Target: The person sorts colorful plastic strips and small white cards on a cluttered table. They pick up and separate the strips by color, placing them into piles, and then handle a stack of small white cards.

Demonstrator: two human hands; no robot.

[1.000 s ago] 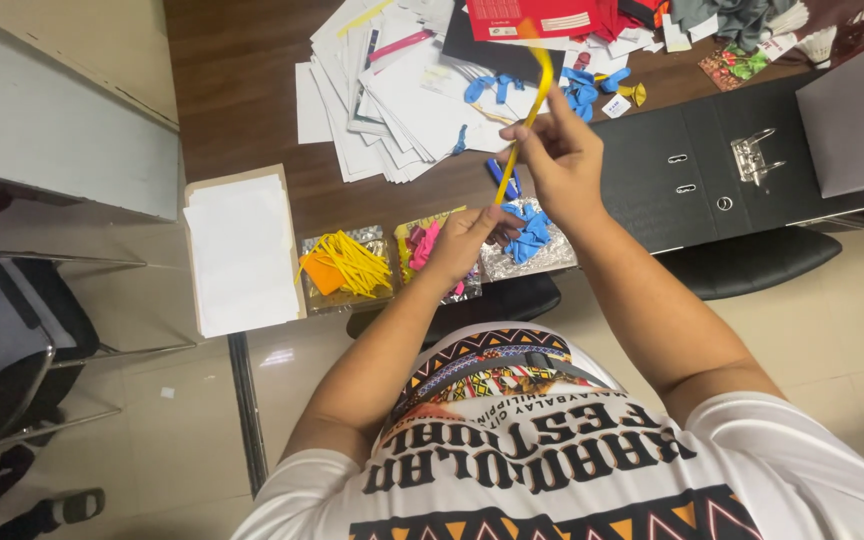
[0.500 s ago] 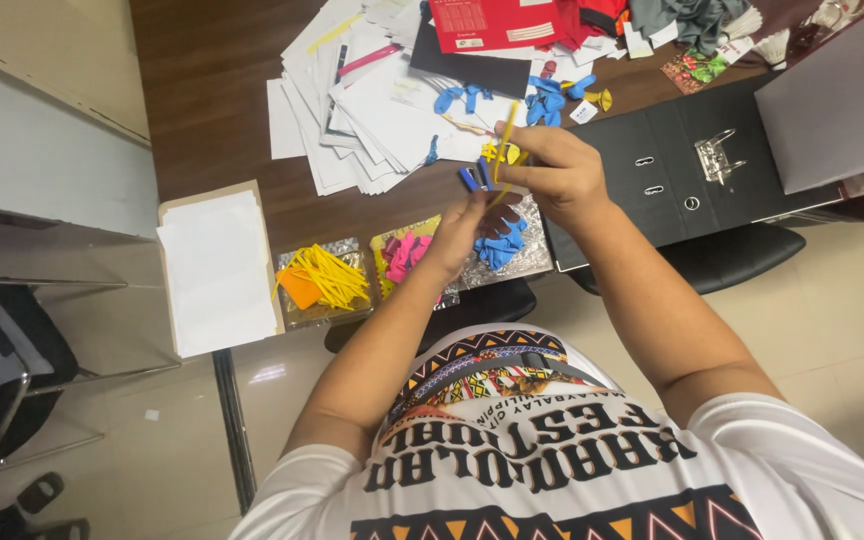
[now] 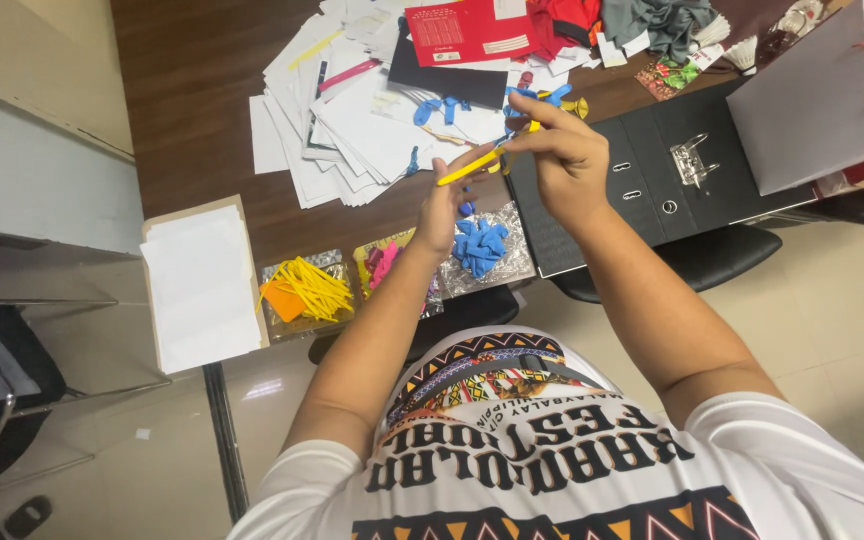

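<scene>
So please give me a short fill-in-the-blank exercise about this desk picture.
1. Both hands, left hand and right hand, hold a thin ____ strip.
2. The packet under the hands holds ____ pieces.
3. The open ring binder is ____.

Missing words: yellow; blue; black

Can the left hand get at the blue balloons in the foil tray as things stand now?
Probably yes. The left hand is just above the blue balloons in the open foil tray, with nothing between them. But it grips a yellow strip with the right hand, so it must let go first.
</scene>
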